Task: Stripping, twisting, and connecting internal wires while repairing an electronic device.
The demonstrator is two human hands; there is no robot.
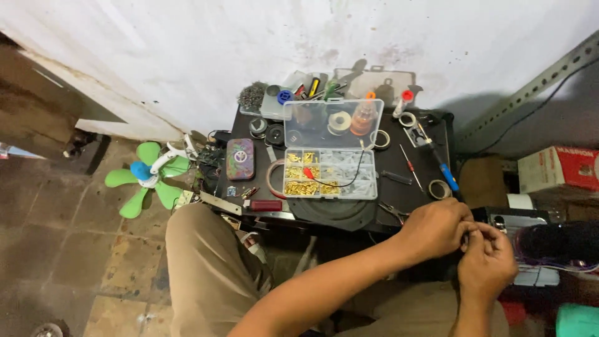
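Workbench corner, seen from above the seated person; places are given relative to the clear compartment box (331, 171).

- Clear compartment box: lies open near the middle of the dark tabletop (430, 163), lid raised toward the white wall. Left cells hold brass-coloured terminals (301, 187); right cells hold pale, whitish parts. A thin black lead with a red clip crosses the tray.
- Left hand (435, 228): right of the box and nearer the person, at the tabletop's front edge. Fingers curled narrow, tips pinched against the other hand.
- Right hand (486, 262): just beyond the left hand, further right and lower, touching it. Fingers bent close, tips meeting the left hand's. Between the fingertips sits something very small; what it is cannot be told.
- Blue-handled tool (448, 176): right of the box, lying slantwise, just above the left hand.
- Small red-handled screwdriver (410, 167): between the box and the blue-handled tool.
- Tape roll (439, 189): right of the box, near the blue handle's end.
- Patterned tin (240, 158): left of the box, flat on the tabletop.
- Green fan blade (145, 178) with a blue hub: well left of the box, off the tabletop, on the tiled floor.
- Red-and-white carton (557, 168): far right of the box, beside a slotted metal rail.
- Assorted spools, bottles and tools: behind the box, against the wall.
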